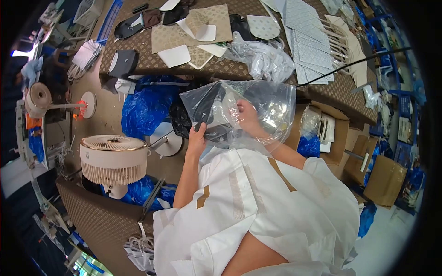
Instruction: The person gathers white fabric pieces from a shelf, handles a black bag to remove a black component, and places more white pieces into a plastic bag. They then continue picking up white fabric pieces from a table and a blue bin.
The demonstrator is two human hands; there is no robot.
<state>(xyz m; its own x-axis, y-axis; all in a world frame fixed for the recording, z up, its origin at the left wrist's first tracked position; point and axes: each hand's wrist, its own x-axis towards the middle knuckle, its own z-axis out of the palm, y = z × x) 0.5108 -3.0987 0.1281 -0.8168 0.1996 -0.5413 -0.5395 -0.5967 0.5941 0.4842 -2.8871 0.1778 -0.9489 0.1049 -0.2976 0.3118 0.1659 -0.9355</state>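
Left hand grips the clear bag; right hand spread inside.

A clear, crinkled plastic bag hung just in front of the brown patterned table, below its near edge. A dark flat piece sat tilted inside the bag, at its end farther from the table.

The clear bag fills the room ahead, a fan crowds the left, boxes the right.
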